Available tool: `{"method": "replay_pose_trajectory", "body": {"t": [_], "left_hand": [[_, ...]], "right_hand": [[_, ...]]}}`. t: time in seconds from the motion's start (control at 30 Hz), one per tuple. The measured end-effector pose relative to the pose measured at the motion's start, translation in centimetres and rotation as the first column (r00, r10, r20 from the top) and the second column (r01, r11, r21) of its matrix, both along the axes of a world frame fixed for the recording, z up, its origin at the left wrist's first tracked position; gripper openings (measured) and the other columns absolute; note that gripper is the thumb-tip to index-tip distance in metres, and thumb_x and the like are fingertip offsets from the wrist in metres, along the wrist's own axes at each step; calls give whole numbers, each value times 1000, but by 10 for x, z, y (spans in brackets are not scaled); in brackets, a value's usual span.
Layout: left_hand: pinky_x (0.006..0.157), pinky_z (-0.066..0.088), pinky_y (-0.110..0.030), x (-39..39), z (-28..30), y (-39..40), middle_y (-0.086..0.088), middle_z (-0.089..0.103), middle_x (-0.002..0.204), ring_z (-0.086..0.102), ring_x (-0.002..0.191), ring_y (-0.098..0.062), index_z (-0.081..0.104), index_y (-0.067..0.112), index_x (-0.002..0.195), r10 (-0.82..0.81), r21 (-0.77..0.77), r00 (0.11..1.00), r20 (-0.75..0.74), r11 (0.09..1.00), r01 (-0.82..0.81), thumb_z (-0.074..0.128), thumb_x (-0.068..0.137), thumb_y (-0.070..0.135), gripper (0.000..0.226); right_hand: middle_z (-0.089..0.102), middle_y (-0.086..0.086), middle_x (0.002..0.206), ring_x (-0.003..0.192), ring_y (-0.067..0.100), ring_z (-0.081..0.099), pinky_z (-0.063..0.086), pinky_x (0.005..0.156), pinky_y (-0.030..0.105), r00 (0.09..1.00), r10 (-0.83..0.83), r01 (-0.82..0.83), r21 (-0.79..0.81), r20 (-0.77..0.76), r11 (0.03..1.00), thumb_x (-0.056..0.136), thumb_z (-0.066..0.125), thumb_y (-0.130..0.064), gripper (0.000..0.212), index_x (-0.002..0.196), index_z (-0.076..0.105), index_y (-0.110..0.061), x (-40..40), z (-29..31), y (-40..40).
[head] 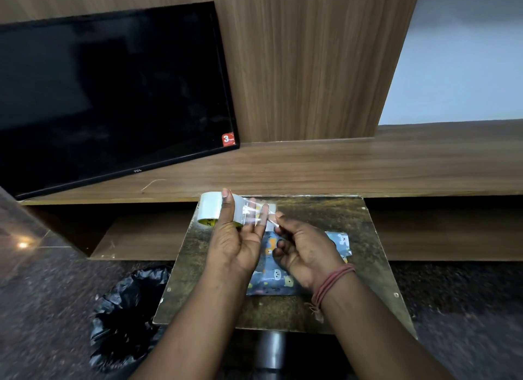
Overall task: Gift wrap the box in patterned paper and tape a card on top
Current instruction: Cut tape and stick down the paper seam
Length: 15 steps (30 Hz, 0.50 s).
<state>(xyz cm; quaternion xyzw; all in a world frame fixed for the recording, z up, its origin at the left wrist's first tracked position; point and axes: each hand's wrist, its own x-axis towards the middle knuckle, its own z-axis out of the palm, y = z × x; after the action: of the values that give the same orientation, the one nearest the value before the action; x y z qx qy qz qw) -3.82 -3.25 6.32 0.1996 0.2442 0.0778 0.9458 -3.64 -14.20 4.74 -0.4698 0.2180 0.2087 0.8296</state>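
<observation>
Small table (368, 238) | left hand (235, 238) raised — grips tape roll (210, 210) | right hand (305, 246) pinches strip end

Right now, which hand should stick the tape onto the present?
Probably the right hand: it pinches the free tape end just above the wrapped box, while the left hand holds the roll.

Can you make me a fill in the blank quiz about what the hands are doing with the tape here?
1. The left hand holds a roll of ____.
2. The right hand pinches the end of the clear strip pulled from the ____.
3. The wrapped box lies on the small ____ under the hands.
4. A black TV stands to the ____ of the hands.

Missing words: tape; roll; table; left
</observation>
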Motion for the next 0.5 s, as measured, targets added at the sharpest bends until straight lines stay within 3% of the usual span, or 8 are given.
{"method": "replay_pose_trajectory", "body": {"t": [0.17,0.23,0.3,0.4,0.5], "left_hand": [[102,53,-50,2,-2,3,-13,67,111,66,113,-23,62,3,119,-26,-35,1000,-4,999,26,73,91,14,33],[100,55,-49,4,-5,6,-9,69,112,64,117,-22,63,2,114,-40,-2,999,0,999,40,71,91,7,25],[91,61,-48,5,-6,7,-10,69,117,66,117,-23,62,0,118,-40,43,999,-7,998,40,74,83,3,37],[86,62,-49,6,-10,8,-15,66,132,67,118,-25,57,0,136,-19,110,1000,-16,994,20,77,76,4,63],[81,64,-43,8,-12,11,-17,64,139,67,120,-26,56,2,142,11,137,1000,-24,991,-8,80,71,7,76]], "right_hand": [[60,0,72,53,10,44,41,50,24,998,63,-64,-19,-23,998,87,76,-20,9,91,72,-13,0,-1,-2],[60,2,74,55,11,45,41,50,24,991,130,-131,-12,-26,991,91,72,-22,13,100,73,-13,0,3,-5],[60,4,76,56,12,47,40,52,25,981,192,-192,-29,-25,981,94,67,-25,20,109,71,-12,1,7,-8],[56,6,83,54,13,50,37,50,25,966,259,-253,-210,2,944,94,67,-40,29,106,62,-14,3,5,-10],[57,3,71,47,12,47,33,45,24,969,226,-158,-463,95,872,89,68,-51,42,103,52,-14,5,3,-16]]}}
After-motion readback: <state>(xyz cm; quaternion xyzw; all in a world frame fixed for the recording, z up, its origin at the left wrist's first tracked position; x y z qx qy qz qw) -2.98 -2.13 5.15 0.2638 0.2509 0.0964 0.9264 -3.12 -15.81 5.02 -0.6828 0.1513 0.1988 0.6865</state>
